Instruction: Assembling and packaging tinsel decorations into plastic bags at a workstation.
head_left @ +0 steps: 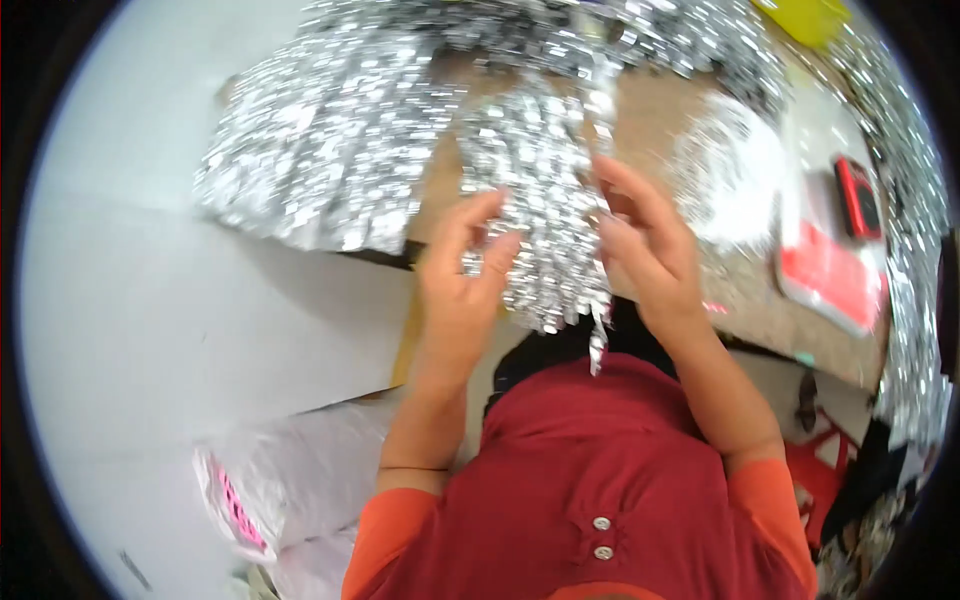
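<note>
A bundle of shiny silver tinsel fringe lies on the brown table in front of me and hangs past its near edge. My left hand is at the bundle's left side, thumb and forefinger apart and touching its edge. On the other side, my right hand has its fingers curled at a narrow tinsel strand, which dangles below the bundle. Motion blur softens the fingertips, and the right hand's inner fingers are partly hidden. A wider sheet of silver tinsel covers the table's left part.
More tinsel heaps along the back, and long strands hang at the right. A white fluffy pile, a red-and-white flat package and a small red device lie right. Plastic-wrapped bundles sit lower left; a yellow object stands far right.
</note>
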### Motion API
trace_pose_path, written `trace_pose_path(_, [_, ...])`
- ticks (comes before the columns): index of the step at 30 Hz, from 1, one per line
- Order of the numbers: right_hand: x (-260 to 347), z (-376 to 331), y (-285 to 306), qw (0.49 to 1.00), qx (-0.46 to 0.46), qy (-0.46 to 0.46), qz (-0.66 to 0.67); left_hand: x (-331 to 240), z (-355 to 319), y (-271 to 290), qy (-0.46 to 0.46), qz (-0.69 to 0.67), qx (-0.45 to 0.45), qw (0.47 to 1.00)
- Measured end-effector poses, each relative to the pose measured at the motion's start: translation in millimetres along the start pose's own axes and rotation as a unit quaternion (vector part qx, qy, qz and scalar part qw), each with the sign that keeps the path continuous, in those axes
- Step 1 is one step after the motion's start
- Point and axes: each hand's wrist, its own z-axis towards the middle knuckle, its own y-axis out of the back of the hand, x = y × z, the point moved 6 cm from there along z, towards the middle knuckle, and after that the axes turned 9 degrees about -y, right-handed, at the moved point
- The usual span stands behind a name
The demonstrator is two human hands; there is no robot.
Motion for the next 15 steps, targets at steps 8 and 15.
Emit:
trace_pose_path(8, [9.1, -15.6, -26.6, 0.977, 0.034, 0.148, -0.148, 0.0, -41.2, -34.0, 0.189, -0.301, 0.155, 0.922])
trace_pose_path(15, [-4.2, -8.7, -3.1, 0.956, -0.001, 0.137, -0.260, 20.6, -27.8, 50.9, 0.033, 0.185, -0.049, 0.981])
